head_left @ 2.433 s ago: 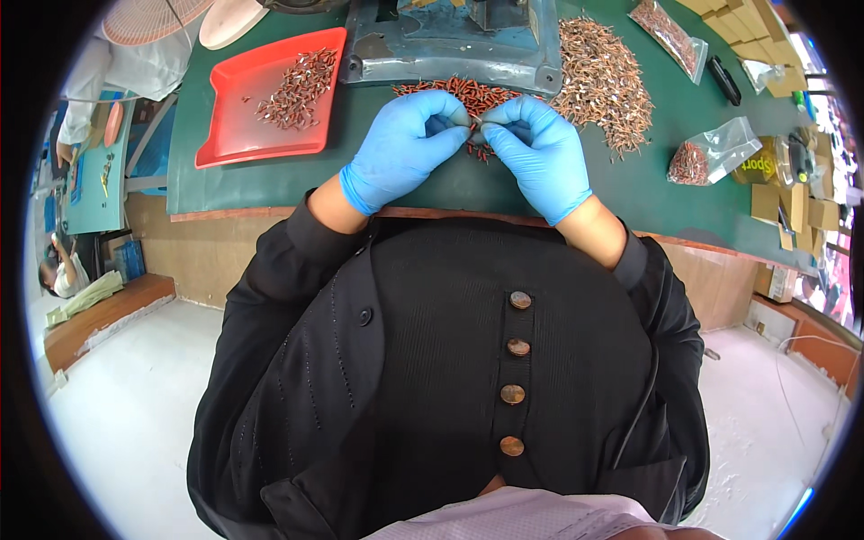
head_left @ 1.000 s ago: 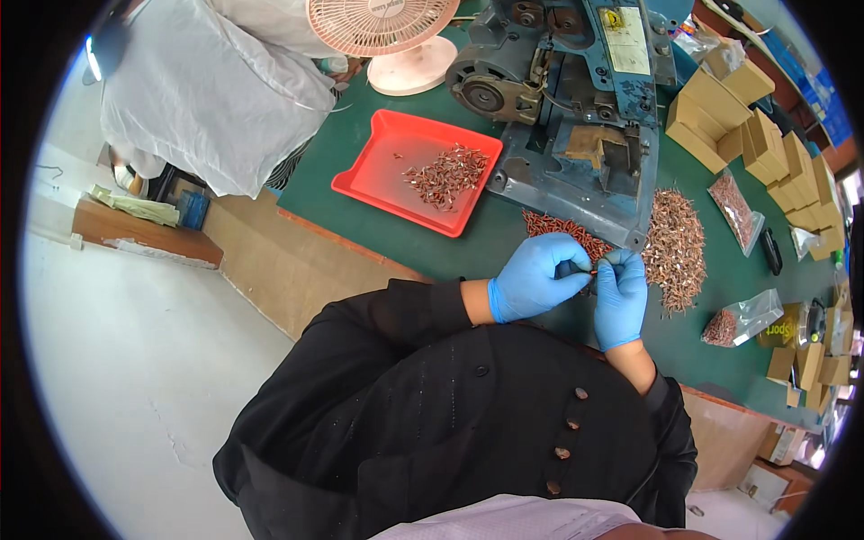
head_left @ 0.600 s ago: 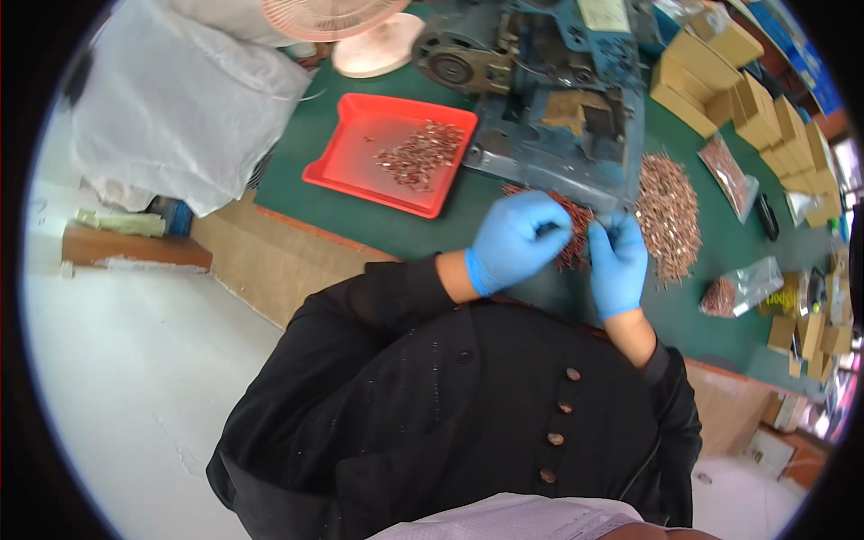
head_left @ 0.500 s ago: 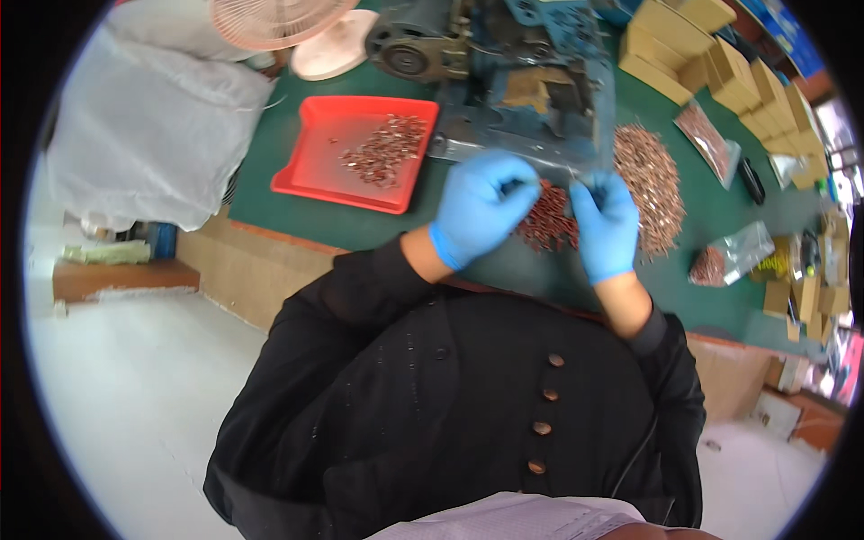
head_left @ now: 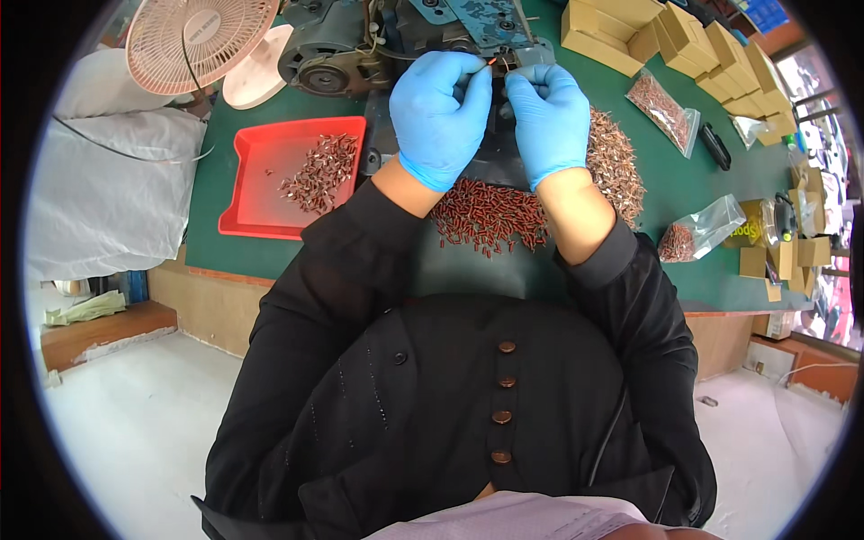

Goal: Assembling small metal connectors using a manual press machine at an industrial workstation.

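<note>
Left hand [head_left: 441, 123] and right hand [head_left: 549, 123] now reach the machine [head_left: 490, 18], red pile [head_left: 490, 216] behind.
Work shifts there: left pinches a red piece [head_left: 492, 61]; right's hold is unclear.

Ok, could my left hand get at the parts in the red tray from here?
Probably yes: the red tray is open-topped, left of your left hand, and nothing seems to cover the loose parts in it. The hand is up at the machine, though, pinching a small reddish piece.
</note>
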Demonstrator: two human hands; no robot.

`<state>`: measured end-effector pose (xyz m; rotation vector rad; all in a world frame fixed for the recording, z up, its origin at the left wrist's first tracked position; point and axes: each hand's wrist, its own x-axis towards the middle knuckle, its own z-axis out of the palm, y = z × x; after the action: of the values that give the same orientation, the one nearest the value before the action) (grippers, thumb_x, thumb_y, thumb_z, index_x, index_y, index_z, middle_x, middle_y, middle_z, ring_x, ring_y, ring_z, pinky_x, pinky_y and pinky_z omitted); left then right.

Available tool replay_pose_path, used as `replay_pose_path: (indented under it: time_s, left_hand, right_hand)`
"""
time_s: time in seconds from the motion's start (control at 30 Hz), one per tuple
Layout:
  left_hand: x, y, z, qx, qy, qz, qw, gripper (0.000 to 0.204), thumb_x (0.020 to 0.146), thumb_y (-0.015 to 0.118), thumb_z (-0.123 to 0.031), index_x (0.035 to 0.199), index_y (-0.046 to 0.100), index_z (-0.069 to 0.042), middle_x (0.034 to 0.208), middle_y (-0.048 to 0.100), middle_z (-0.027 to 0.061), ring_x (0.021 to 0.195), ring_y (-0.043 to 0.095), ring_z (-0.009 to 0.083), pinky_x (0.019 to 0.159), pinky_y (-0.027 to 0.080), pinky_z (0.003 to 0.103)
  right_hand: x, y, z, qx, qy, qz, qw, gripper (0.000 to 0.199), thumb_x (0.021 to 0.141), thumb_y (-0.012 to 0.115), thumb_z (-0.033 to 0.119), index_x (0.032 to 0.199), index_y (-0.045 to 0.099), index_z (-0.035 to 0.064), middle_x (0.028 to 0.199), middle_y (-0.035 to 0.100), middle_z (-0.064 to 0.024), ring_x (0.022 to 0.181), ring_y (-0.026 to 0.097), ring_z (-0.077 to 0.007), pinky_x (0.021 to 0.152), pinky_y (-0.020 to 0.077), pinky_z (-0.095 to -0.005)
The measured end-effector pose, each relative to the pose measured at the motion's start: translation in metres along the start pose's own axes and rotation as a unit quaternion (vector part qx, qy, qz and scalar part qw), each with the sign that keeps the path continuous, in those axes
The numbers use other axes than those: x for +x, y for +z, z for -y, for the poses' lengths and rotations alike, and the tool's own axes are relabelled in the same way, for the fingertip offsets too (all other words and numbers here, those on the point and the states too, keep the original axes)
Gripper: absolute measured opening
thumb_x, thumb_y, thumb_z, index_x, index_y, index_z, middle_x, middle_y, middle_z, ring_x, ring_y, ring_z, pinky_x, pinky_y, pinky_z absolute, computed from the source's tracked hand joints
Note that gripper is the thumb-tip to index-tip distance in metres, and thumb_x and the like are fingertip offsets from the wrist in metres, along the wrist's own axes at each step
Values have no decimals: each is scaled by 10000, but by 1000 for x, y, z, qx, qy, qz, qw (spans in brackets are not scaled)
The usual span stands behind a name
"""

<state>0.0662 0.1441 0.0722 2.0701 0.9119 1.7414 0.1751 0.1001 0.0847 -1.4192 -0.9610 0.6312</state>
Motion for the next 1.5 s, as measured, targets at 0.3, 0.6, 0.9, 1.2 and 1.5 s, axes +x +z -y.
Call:
replay_pose_path:
  time_s: [0.3,0.6,0.9,1.2,1.5]
  left_hand:
    - [1,26,24,-13,32,-39,999,75,756,682,17,816,643,-4,681,560,28,525,474,67,494,389,212]
    - [-1,39,26,6,27,-58,998,118,699,677,5,747,604,-76,631,560,85,551,537,268,491,407,347]
    - [-1,40,28,39,61,-55,996,114,692,678,-13,738,599,-80,638,568,87,571,543,279,508,413,362]
    - [-3,36,24,31,48,-39,998,108,728,679,35,817,641,-15,649,566,55,529,507,130,507,406,251]
    - [1,41,27,32,56,-33,997,119,725,675,42,826,646,-14,644,561,55,528,502,122,501,402,248]
  right_hand:
    - [26,9,-22,-17,-43,-28,999,135,813,645,85,842,600,-39,697,618,-54,569,555,-80,528,433,-207]
    - [31,5,-28,16,-22,-27,999,198,761,668,170,803,630,-20,669,630,-101,576,587,-145,559,486,-282]
    - [30,3,-27,26,-11,-16,999,198,767,664,167,823,635,-21,691,638,-95,610,588,-131,580,487,-270]
    - [28,2,-20,28,4,1,1000,128,811,650,91,846,611,-26,717,610,-31,596,541,-70,556,438,-199]
    - [32,0,-19,22,2,7,1000,131,812,651,94,849,619,-27,711,611,-30,588,533,-71,549,431,-197]
